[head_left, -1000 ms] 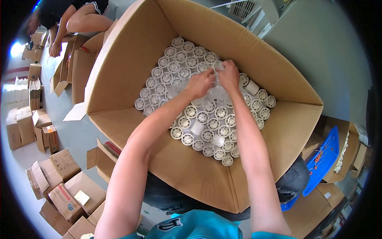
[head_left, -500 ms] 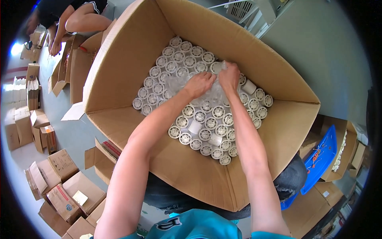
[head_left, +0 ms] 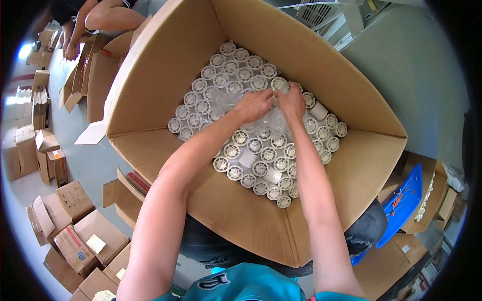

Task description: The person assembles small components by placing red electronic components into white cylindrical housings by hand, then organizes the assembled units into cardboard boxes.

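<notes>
A large open cardboard box [head_left: 346, 90] stands before me, its floor covered with rows of round white plastic parts [head_left: 261, 169] like spoked spools. Most stand on end; a few lie on their sides. Crumpled clear plastic film [head_left: 223, 100] spreads over the middle of the rows. My left hand [head_left: 254, 106] is closed, with its fingertips on the film. Close beside it, my right hand [head_left: 291, 100] is closed on the film too. The fingertips of both hands nearly meet, and the film bunches below them.
A blue tray [head_left: 404, 203] with small orange pieces sits at the right. Several cardboard boxes [head_left: 100, 233] stand on the floor at the left. At the upper left a person's hands [head_left: 72, 49] are over another open box [head_left: 103, 75]. A grey panel [head_left: 406, 65] rises beyond my box.
My right hand has come slightly down and nearer my left hand, and a spool rim now shows above it. My left hand has barely moved. The view has shifted slightly.
</notes>
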Demonstrator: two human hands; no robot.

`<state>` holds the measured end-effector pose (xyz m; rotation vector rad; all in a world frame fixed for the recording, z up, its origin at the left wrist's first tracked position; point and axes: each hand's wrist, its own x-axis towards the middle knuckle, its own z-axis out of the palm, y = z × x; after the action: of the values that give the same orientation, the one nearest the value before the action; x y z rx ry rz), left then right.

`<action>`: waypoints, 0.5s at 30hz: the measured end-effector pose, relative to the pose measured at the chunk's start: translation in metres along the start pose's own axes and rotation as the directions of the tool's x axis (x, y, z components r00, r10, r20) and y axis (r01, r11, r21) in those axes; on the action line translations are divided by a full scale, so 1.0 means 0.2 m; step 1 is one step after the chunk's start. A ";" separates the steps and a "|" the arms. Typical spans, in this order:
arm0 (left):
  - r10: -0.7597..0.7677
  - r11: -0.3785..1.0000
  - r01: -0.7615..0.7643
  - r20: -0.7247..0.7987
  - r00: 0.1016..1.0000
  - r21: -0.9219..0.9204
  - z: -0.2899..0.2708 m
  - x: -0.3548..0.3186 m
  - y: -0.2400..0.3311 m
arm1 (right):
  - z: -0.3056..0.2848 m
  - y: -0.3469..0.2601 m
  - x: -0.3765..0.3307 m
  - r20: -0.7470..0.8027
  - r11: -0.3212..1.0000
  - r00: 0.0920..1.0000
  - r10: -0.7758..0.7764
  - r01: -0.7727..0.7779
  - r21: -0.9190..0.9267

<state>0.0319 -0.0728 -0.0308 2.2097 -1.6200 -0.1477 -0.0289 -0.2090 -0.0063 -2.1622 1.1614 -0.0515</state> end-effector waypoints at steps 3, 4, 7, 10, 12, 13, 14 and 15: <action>-0.156 0.987 0.156 0.020 0.988 -0.034 -0.06 0.03 -0.02 | 0.02 0.05 0.05 0.091 0.983 0.988 -0.125 0.135 -0.121; -0.278 0.957 0.278 0.008 0.961 -0.087 -0.08 0.04 -0.03 | 0.02 0.06 0.07 -0.006 0.974 0.977 -0.213 0.211 -0.082; -0.523 0.847 0.522 0.022 0.852 -0.100 -0.13 0.05 -0.09 | 0.00 -0.01 0.02 -0.194 0.929 0.912 -0.361 0.371 0.015; -0.562 0.815 0.577 0.168 0.810 -0.055 -0.10 0.03 -0.16 | -0.02 -0.10 0.02 -0.150 0.929 0.923 -0.355 0.367 0.056; -0.556 0.821 0.568 0.148 0.818 -0.055 -0.06 0.02 -0.19 | 0.02 -0.16 0.07 -0.004 0.958 0.958 -0.286 0.286 0.033; -0.551 0.827 0.560 0.129 0.825 -0.054 -0.04 0.02 -0.20 | 0.05 -0.20 0.09 0.051 0.970 0.969 -0.242 0.241 0.030; -0.546 0.830 0.556 0.130 0.828 -0.054 -0.05 0.05 -0.20 | 0.08 -0.20 0.12 0.099 0.981 0.976 -0.192 0.191 0.019; -0.533 0.838 0.546 0.193 0.824 -0.016 -0.06 0.07 -0.19 | 0.11 -0.20 0.15 0.095 0.982 0.977 -0.189 0.188 0.021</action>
<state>0.0733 -0.0745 -0.0321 2.6023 -0.9924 -0.5692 0.0260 -0.2052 -0.0095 -2.2330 0.8974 -0.0367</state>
